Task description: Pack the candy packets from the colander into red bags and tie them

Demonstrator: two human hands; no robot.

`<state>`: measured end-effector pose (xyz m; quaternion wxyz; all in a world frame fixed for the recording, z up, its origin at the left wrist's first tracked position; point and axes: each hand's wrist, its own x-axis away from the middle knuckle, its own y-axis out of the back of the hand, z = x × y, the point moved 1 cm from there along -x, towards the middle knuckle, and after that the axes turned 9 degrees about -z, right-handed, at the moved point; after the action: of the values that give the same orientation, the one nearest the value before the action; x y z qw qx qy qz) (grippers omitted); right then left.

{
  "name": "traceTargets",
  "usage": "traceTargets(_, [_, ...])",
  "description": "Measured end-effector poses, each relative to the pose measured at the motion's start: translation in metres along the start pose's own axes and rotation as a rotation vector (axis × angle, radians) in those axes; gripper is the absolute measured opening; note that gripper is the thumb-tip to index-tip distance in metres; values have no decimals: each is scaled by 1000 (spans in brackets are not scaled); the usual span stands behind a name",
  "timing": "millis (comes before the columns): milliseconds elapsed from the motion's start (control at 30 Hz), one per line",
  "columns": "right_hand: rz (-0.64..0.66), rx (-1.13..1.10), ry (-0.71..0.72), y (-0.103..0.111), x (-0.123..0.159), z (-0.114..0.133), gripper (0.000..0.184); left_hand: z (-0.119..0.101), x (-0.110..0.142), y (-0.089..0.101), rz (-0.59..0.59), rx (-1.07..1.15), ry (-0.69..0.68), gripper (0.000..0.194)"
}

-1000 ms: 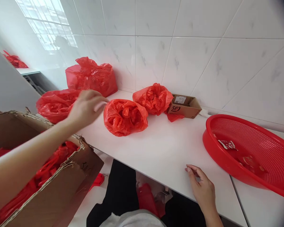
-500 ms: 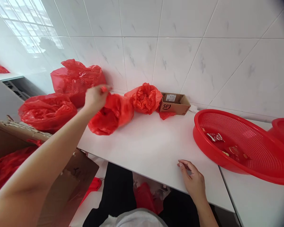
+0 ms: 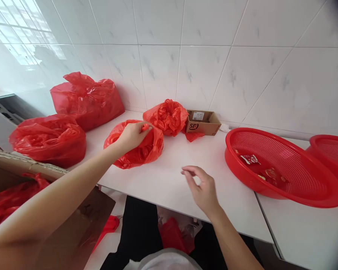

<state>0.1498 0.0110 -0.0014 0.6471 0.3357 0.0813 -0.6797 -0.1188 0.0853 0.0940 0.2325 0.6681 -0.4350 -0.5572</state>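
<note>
My left hand (image 3: 132, 135) is over the mouth of a crumpled red plastic bag (image 3: 126, 159) on the white table. Its fingers are closed, with red plastic showing between thumb and forefinger. Lower right of that bag, my right hand (image 3: 202, 189) hovers above the tabletop, thumb and forefinger tips brought together in a pinch; nothing shows between them. Behind the first bag, close to the wall, sits another bunched red bag (image 3: 167, 117).
An open cardboard box (image 3: 204, 128) marked SF stands by the wall. Red mesh baskets (image 3: 301, 168) (image 3: 332, 150) are at right, the nearer with small packets (image 3: 250, 159) inside. Full red bags (image 3: 87, 103) (image 3: 49, 140) and a large carton (image 3: 67, 232) holding red plastic are at left.
My left hand has moved right and down over the bag, whose mouth now spreads wider. My right hand has risen and moved left. The view has shifted slightly.
</note>
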Motion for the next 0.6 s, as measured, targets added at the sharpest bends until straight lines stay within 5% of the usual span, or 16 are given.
traceTargets(100, [81, -25, 305, -47, -27, 41, 20, -11, 12, 0, 36, -74, -103, 29])
traceTargets(167, [141, 126, 358, -74, -41, 49, 22, -12, 21, 1, 54, -163, -157, 30])
traceTargets(367, [333, 653, -36, -107, -74, 0, 46, 12, 45, -10, 142, -376, -295, 40])
traceTargets(533, [410, 613, -100, -109, -76, -30, 10, 18, 50, -30, 173, -424, -326, 42])
traceTargets(600, [414, 536, -88, -104, -70, -25, 11, 15, 49, -37, 174, -428, -329, 43])
